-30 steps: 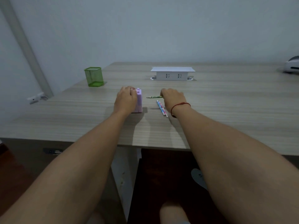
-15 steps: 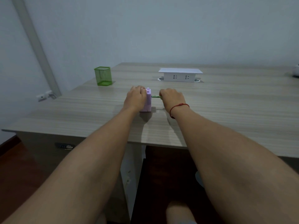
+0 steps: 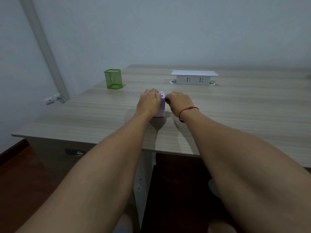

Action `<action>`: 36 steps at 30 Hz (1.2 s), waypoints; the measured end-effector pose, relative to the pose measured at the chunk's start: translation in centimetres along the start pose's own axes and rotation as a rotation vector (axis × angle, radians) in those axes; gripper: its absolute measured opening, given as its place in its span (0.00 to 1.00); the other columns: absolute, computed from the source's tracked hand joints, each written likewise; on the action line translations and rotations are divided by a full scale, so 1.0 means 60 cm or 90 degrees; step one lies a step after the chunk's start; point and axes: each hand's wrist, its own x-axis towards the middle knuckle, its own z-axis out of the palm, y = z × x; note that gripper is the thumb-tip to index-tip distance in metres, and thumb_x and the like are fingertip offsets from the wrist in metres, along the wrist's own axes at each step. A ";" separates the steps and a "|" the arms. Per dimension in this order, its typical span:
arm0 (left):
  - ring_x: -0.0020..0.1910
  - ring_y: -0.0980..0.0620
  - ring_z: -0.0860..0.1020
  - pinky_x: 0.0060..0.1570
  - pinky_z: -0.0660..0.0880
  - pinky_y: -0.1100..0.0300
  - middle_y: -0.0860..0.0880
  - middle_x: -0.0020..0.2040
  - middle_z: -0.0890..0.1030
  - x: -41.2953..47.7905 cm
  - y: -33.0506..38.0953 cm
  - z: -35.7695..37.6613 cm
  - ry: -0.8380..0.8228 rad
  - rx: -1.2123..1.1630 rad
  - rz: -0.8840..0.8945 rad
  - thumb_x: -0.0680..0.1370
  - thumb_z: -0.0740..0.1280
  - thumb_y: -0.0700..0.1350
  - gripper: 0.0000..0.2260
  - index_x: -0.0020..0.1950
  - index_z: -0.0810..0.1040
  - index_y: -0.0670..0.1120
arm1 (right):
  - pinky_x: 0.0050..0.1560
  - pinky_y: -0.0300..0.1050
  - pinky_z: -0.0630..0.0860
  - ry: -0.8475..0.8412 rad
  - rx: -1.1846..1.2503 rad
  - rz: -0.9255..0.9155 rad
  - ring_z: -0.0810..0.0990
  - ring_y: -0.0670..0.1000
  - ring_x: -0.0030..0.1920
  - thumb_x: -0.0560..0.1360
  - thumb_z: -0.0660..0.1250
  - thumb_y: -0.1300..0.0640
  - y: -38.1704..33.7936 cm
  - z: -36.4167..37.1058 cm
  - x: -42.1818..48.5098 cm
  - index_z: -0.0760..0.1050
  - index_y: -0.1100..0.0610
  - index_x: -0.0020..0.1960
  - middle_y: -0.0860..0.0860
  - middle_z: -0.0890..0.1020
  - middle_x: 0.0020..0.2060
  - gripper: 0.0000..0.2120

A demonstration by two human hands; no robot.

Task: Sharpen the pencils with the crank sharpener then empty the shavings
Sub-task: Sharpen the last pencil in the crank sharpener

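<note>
Early on, we judge: our left hand (image 3: 149,102) curls round the sharpener (image 3: 162,105) on the table (image 3: 235,106), our right hand (image 3: 178,103) bunches its fingers beside it, pinching what we cannot tell; emptying remains.

lilac sharpener (image 3: 162,106), green mesh cup (image 3: 113,79)

Your lilac crank sharpener (image 3: 162,105): small boxy body, upright on desk (image 3: 235,115), right of green mesh cup (image 3: 113,79), nearer you.
</note>
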 end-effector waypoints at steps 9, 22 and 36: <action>0.74 0.46 0.62 0.71 0.59 0.57 0.42 0.74 0.66 -0.005 -0.012 -0.021 0.035 -0.094 0.034 0.82 0.51 0.46 0.19 0.71 0.68 0.43 | 0.58 0.52 0.71 -0.021 -0.051 0.007 0.76 0.59 0.61 0.82 0.56 0.60 -0.003 -0.014 -0.001 0.75 0.58 0.61 0.57 0.77 0.60 0.12; 0.49 0.45 0.78 0.47 0.74 0.55 0.43 0.50 0.80 -0.044 -0.075 -0.051 -0.077 -0.036 -0.047 0.78 0.58 0.40 0.10 0.55 0.77 0.41 | 0.59 0.55 0.75 -0.120 0.083 -0.042 0.75 0.62 0.62 0.70 0.69 0.67 -0.032 -0.033 0.002 0.53 0.54 0.76 0.57 0.65 0.69 0.40; 0.46 0.41 0.79 0.45 0.77 0.49 0.42 0.46 0.83 -0.044 -0.096 -0.062 -0.109 0.122 0.060 0.74 0.64 0.39 0.05 0.45 0.80 0.44 | 0.66 0.61 0.69 -0.152 0.049 -0.090 0.65 0.62 0.72 0.73 0.70 0.53 -0.071 -0.006 0.008 0.51 0.59 0.77 0.53 0.57 0.75 0.40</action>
